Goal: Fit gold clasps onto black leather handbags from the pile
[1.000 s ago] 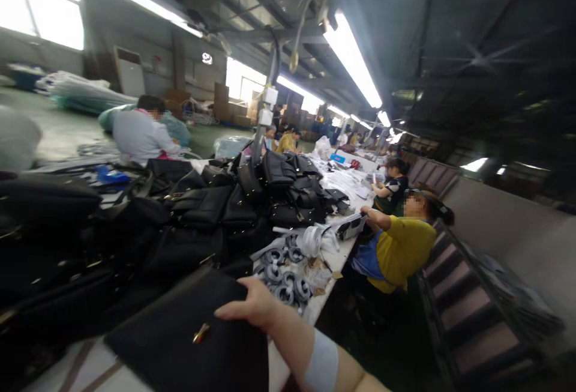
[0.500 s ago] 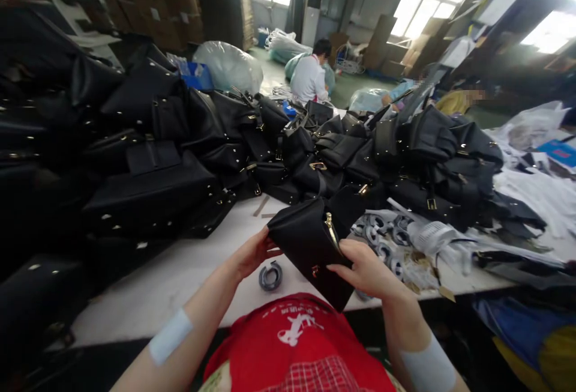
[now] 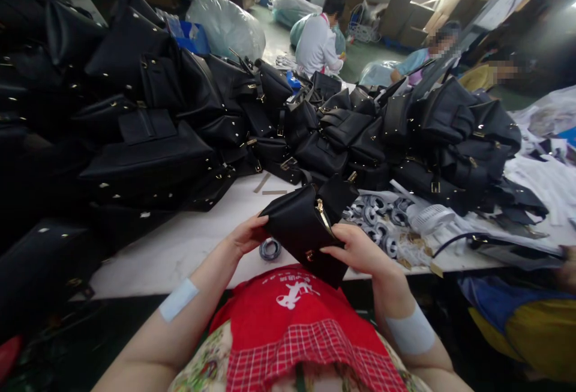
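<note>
Between my hands a small black handbag (image 3: 292,224) is held tilted over the table's front edge. A gold zipper (image 3: 323,213) runs along its upper right side, and a small gold clasp (image 3: 309,255) shows lower down. My left hand (image 3: 248,235) grips the bag's left edge, with some fingers hidden beneath it. At the right side, by the zipper's end, my right hand (image 3: 355,249) pinches the bag between thumb and fingers. Just below my left hand, a grey coiled strap (image 3: 270,250) lies on the white table (image 3: 180,254).
Piled black bags (image 3: 148,158) with gold fittings line the table's back and left. Grey coiled rolls (image 3: 375,215) and a small white fan (image 3: 434,219) lie to the right. Two thin strips (image 3: 273,192) rest beyond the bag. A person in white (image 3: 317,44) and other people sit farther back.
The view has tipped downward, so the bag, hands and table appear higher. Both hands keep their hold on the bag, which has shifted slightly left in the picture.
</note>
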The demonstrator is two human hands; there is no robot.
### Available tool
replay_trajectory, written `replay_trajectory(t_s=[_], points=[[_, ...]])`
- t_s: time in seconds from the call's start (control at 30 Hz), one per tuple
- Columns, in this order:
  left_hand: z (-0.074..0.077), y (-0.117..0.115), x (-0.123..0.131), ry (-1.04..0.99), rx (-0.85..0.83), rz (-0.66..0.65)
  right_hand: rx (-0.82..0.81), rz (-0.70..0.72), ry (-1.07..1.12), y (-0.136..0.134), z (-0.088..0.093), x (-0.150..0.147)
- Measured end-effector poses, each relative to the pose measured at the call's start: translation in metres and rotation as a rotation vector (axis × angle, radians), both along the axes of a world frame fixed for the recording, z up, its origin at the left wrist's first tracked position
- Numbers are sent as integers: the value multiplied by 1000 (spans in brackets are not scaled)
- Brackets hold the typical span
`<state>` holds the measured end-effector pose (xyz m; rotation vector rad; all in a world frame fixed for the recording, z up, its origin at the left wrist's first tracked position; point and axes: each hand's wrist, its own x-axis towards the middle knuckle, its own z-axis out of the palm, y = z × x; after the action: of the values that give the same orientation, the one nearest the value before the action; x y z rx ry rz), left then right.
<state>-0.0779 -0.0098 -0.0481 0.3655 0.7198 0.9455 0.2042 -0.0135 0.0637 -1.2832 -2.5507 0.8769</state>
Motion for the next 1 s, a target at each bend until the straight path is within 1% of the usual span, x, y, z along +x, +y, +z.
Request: replay_trajectory(t_s=[0.07, 0.23, 0.33, 0.43, 0.57, 0.7, 0.77, 0.83, 0.93, 1.0], points=[[2, -1, -2, 39, 33, 8, -12, -29, 10, 0, -2, 2], [11, -8, -3, 108, 127, -4, -44, -26, 24, -2, 2, -3], [16, -19, -1, 159, 158, -13, -82, -129, 38, -5, 1, -14], [16, -33, 1, 209, 175, -39, -142, -221, 53, -8, -6, -25], [16, -47, 1, 265, 167, -37, -258, -214, 101, -12, -13, -28], [22, -50, 5, 356, 228, -6, -301, -237, 190, -13, -17, -25], [30, -50, 10, 430, 275, 0, -354, -255, 291, -13, -23, -23], [40, -48, 17, 553, 341, 23, -448, -301, 431, -13, -32, -23], [62, -46, 27, 778, 470, 93, -582, -425, 680, -14, -49, -22], [77, -44, 31, 914, 552, 143, -640, -474, 812, -15, -59, -20]])
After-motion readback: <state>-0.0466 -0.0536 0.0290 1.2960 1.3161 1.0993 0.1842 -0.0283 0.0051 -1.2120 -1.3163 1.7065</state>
